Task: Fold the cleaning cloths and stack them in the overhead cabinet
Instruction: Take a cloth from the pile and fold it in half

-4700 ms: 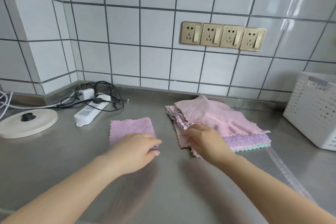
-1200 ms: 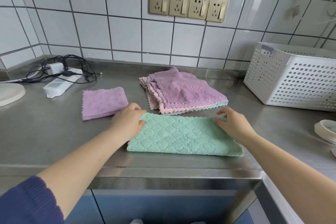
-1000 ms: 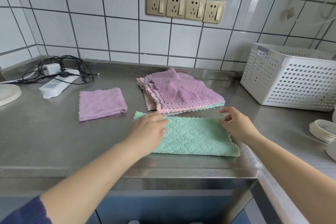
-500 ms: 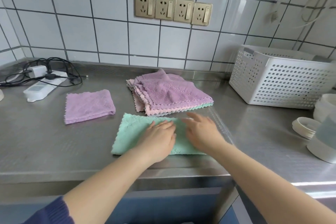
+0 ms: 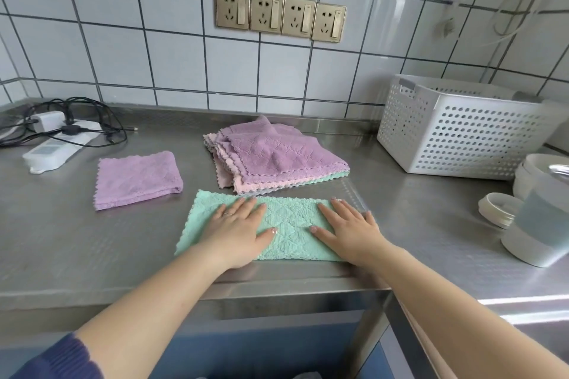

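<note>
Since half a second ago the hands have spread apart: then they sat together mid-cloth, now the left hand (image 5: pixel 237 232) lies on the left part of the green cloth (image 5: pixel 286 226) and the right hand (image 5: pixel 349 229) on its right part. Both palms are flat, fingers spread, pressing down and gripping nothing. The green cloth lies folded into a long strip near the front edge of the steel counter (image 5: pixel 61 240). A folded purple cloth (image 5: pixel 137 178) lies to its left, apart from it. The pile (image 5: pixel 277 157) of unfolded cloths sits just behind the strip, purple on top, pink and green edges showing below. A white basket (image 5: pixel 462 132) stands right of the pile by the tiled wall. A power strip (image 5: pixel 55 148) with black cables is at far left. A grey container (image 5: pixel 542 221) and a lid (image 5: pixel 498 209) sit at right. The cabinet is out of view.
</note>
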A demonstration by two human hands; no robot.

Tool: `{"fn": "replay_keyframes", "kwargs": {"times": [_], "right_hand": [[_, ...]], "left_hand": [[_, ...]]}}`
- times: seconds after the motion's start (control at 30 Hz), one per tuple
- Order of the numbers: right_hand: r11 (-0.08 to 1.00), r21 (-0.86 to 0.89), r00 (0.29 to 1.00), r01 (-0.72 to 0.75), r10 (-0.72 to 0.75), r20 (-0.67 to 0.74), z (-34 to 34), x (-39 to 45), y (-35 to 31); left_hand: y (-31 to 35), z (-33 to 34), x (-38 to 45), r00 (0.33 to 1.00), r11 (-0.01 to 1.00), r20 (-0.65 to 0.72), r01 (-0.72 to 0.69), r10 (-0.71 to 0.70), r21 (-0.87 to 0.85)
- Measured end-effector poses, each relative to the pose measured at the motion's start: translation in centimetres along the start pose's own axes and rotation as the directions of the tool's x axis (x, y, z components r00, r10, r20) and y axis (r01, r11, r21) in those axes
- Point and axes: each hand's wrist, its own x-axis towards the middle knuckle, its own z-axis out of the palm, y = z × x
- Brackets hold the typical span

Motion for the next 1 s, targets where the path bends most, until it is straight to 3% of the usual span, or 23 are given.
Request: {"fn": "replay_keyframes", "kwargs": {"times": [0.07, 0.17, 0.23, 0.3, 0.43, 0.67, 0.87, 1.0], "right_hand": [[0.998, 0.035, 0.998, -0.048, 0.050, -0.042, -0.6, 0.7, 1.4], [0.967, 0.187, 0.962, -0.174, 0.208, -0.178, -2.0, 1.9, 4.0], [0.935, 0.280, 0.952, -0.219, 0.267, -0.150, -2.7, 2.4, 4.9], [0.915, 0.341, 0.958, -0.216, 0.265, -0.105, -2.9, 2.7, 4.9], [0.892, 0.420, 0.959, -0.169, 0.247, -0.138, -2.6, 3.2, 4.2], [0.904, 0.424, 0.907, -0.061, 0.227, -0.355, -3.1, 3.5, 3.7], [0.939, 0.310, 0.948, -0.147, 0.223, -0.225, -2.5, 4.7, 3.6], [0.943, 0.293, 0.968, -0.159, 0.208, -0.144, -3.0, 5.1, 3.9]], "left_hand": [[0.6, -0.2, -0.2, 0.998, 0.999, -0.044, -0.041, 0.041, -0.004], [3.5, -0.8, -1.1, 0.937, 0.950, -0.206, -0.302, 0.281, -0.076], [6.3, -0.9, -1.9, 0.864, 0.877, -0.270, -0.467, 0.425, -0.111], [8.6, -0.5, -2.0, 0.819, 0.837, -0.295, -0.539, 0.493, -0.097], [10.4, 0.3, -1.1, 0.806, 0.842, -0.306, -0.539, 0.507, -0.027], [11.4, 0.3, -0.4, 0.804, 0.849, -0.283, -0.521, 0.523, 0.090], [13.7, -1.3, -0.7, 0.858, 0.864, -0.170, -0.440, 0.485, 0.243], [14.6, -1.6, -0.7, 0.835, 0.825, -0.154, -0.463, 0.529, 0.324]]}}
